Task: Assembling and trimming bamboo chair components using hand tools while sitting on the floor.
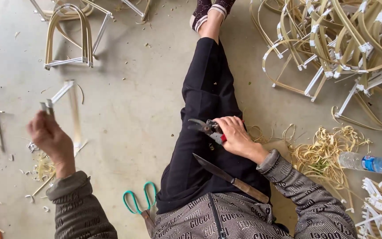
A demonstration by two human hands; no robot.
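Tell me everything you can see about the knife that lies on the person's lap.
The knife has a long, dark, pointed blade and a brown handle that looks wooden. It lies flat and diagonal across the black trousers, tip toward the upper left, handle toward the right sleeve. No hand touches it; the right hand holds pruning shears just above it.

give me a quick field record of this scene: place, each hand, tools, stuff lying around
place: concrete floor, person seated, leg stretched out
left hand: holds a bent bamboo strip frame up, blurred
right hand: grips pruning shears, blades open, over the thigh
on lap: knife with wooden handle
by the hip: teal-handled scissors
right side: pile of taped bamboo frames, shavings, plastic bottle
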